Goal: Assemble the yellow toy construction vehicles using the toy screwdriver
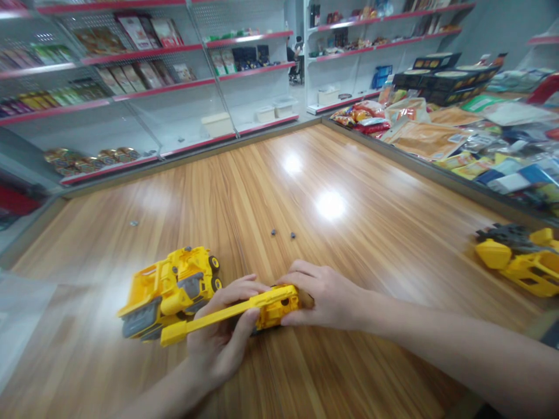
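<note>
Both hands grip a yellow toy construction vehicle point(273, 308) with a long boom, low over the wooden table point(244, 192). My left hand point(227, 331) is closed around its near left side, thumb on top, with the boom reaching left across the fingers. At its right end, my right hand point(321, 294) pinches the body between thumb and fingers. The toy's underside is hidden. Just left of my left hand stands a yellow and grey toy truck point(174, 291) with black wheels. Beyond my hands lie two small dark pieces, one piece point(273, 232) left of the other piece point(293, 235).
More yellow and grey toy parts point(524, 259) lie at the right edge of the table. A small grey piece point(133, 223) is at the far left. Packets point(430, 139) and black boxes point(445, 78) are heaped beyond the right rim. Stocked shelves point(152, 87) stand behind.
</note>
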Demonstrator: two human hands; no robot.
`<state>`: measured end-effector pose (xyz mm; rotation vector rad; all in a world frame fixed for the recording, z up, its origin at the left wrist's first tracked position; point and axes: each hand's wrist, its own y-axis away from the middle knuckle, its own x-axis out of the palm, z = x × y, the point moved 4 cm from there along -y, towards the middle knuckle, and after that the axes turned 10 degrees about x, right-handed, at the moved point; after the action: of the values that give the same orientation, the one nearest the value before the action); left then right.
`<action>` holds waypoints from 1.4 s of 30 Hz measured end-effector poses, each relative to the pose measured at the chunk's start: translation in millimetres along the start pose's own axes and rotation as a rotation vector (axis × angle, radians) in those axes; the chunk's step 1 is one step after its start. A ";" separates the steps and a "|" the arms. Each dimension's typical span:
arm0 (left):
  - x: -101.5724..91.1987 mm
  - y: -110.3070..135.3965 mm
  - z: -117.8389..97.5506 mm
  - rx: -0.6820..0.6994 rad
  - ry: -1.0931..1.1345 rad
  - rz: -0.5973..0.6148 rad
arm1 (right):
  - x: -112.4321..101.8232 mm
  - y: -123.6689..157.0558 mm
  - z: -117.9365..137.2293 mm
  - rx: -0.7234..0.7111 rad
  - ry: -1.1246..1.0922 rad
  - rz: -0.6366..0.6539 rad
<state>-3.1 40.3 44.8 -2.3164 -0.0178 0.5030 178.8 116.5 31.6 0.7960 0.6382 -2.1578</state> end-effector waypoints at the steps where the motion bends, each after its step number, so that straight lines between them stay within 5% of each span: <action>1: -0.8 1.0 0.9 -0.001 0.012 -0.010 | -0.8 0.4 0.4 -0.004 -0.002 0.006; 26: -4.0 23.8 16.5 0.051 0.043 -0.176 | 3.4 5.6 4.5 -0.118 0.183 -0.054; 42: -0.8 12.3 9.2 0.055 -0.019 -0.141 | 3.8 1.6 6.4 -0.110 0.373 -0.044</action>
<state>-8.8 37.5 30.7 -2.2377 -0.1733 0.4484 175.9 109.6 33.0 1.1451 0.9614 -2.0074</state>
